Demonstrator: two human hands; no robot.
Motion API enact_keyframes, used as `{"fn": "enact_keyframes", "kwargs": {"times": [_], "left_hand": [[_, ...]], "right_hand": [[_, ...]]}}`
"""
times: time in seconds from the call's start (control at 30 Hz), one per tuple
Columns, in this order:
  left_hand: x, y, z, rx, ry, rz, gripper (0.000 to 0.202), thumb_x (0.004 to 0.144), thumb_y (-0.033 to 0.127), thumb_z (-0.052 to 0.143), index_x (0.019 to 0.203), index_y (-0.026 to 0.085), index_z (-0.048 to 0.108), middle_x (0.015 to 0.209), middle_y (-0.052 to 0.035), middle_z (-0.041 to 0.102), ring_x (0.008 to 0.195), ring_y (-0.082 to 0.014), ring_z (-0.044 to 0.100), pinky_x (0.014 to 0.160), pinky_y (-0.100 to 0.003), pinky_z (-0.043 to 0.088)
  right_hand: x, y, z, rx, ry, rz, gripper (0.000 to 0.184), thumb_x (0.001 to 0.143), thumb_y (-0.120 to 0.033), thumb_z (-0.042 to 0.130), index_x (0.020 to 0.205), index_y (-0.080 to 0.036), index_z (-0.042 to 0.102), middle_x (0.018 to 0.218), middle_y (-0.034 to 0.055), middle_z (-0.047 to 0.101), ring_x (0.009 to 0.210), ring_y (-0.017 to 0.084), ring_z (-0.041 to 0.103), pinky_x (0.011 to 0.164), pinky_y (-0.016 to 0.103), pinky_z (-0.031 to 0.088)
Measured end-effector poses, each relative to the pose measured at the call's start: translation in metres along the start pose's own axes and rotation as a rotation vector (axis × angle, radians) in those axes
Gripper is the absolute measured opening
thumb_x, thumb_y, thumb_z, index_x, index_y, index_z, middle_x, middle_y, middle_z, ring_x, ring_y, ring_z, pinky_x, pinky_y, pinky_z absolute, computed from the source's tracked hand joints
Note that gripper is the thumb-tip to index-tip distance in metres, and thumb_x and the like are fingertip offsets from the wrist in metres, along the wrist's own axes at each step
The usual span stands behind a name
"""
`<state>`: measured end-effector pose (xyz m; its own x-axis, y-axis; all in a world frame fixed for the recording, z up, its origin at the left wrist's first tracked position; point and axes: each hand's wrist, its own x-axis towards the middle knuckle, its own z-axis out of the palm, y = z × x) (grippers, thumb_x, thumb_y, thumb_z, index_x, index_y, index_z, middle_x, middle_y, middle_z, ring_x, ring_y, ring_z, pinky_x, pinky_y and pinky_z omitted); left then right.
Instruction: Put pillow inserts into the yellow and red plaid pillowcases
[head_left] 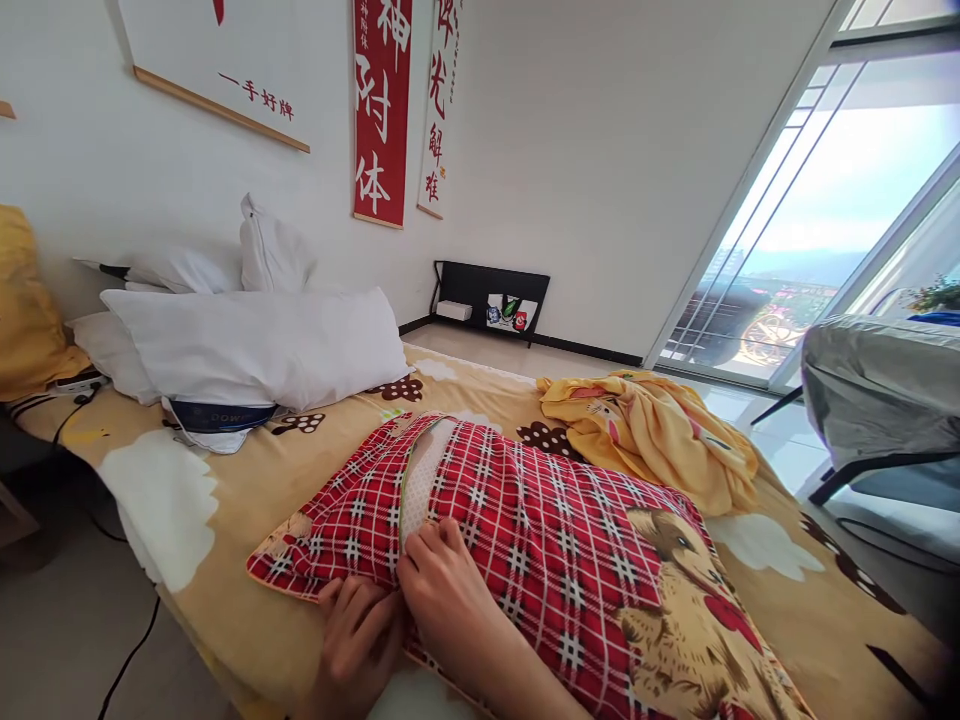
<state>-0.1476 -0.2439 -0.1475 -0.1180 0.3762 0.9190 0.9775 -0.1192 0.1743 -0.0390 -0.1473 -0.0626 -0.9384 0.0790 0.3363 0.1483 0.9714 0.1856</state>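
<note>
A red plaid pillowcase [525,520] printed with a brown dog lies on the bed in front of me, with a pillow inside. Across its left part runs an edged slit, and a strip of the white dotted pillow [424,475] shows through it. My right hand [439,575] is closed on the fabric at the near end of this slit, fingertips pinched down. Just left of it, my left hand [360,635] has its fingers curled at the pillowcase's near edge, gripping the cloth. Whatever small part sits between the fingertips is hidden.
The bed sheet [277,500] is tan with cloud and mushroom shapes. White pillows [262,345] are piled at the back left, and a crumpled yellow cloth [652,430] lies at the right. Beyond the bed stand a black shelf [487,285] and a covered chair [862,400].
</note>
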Motion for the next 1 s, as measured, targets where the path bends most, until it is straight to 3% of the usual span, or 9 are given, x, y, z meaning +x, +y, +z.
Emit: {"fn": "enact_keyframes", "kwargs": {"times": [0.1,0.27,0.4,0.67,1.0], "left_hand": [[-0.001,-0.004,0.000,0.012,0.024,-0.078,0.006,0.090,0.023,0.053,0.095,0.020,0.055,0.075,-0.0016,0.062,0.070,-0.0176,0.056,0.073,-0.034,0.038],[-0.004,-0.015,-0.001,0.109,-0.072,-0.095,0.021,0.095,0.038,0.045,0.093,0.019,0.054,0.080,-0.0021,0.064,0.075,-0.0181,0.058,0.078,-0.033,0.036],[0.005,-0.017,-0.003,0.151,-0.058,-0.034,0.018,0.096,0.032,0.045,0.086,0.020,0.053,0.073,0.0001,0.062,0.073,-0.0178,0.057,0.078,-0.034,0.035],[0.010,-0.012,-0.004,0.130,-0.041,0.106,0.011,0.091,0.020,0.049,0.081,0.021,0.053,0.069,0.0020,0.060,0.066,-0.0155,0.056,0.076,-0.032,0.036],[0.004,-0.011,-0.008,-0.036,-0.142,0.013,0.013,0.092,0.013,0.044,0.084,0.021,0.051,0.068,0.0032,0.059,0.063,-0.0126,0.057,0.069,-0.027,0.042]], "right_hand": [[0.000,-0.003,-0.003,-0.039,0.081,-0.022,0.007,0.087,-0.020,0.055,0.082,-0.016,0.058,0.085,0.0059,0.056,0.087,0.021,0.047,0.093,0.041,0.035],[0.001,-0.010,-0.005,-0.125,0.233,-0.027,0.009,0.086,-0.017,0.053,0.079,-0.015,0.058,0.079,0.0058,0.055,0.080,0.022,0.047,0.090,0.042,0.034],[0.001,-0.010,0.000,-0.115,0.332,-0.022,0.012,0.086,-0.016,0.049,0.077,-0.016,0.058,0.078,0.0063,0.055,0.078,0.022,0.047,0.089,0.043,0.034],[0.003,-0.013,0.009,-0.137,0.381,-0.032,0.013,0.088,-0.021,0.049,0.079,-0.016,0.057,0.077,0.0051,0.054,0.076,0.021,0.045,0.088,0.042,0.033],[0.003,-0.013,0.007,-0.134,0.462,0.079,0.010,0.078,-0.026,0.060,0.073,-0.017,0.056,0.075,0.0054,0.053,0.078,0.022,0.044,0.080,0.040,0.034]]}}
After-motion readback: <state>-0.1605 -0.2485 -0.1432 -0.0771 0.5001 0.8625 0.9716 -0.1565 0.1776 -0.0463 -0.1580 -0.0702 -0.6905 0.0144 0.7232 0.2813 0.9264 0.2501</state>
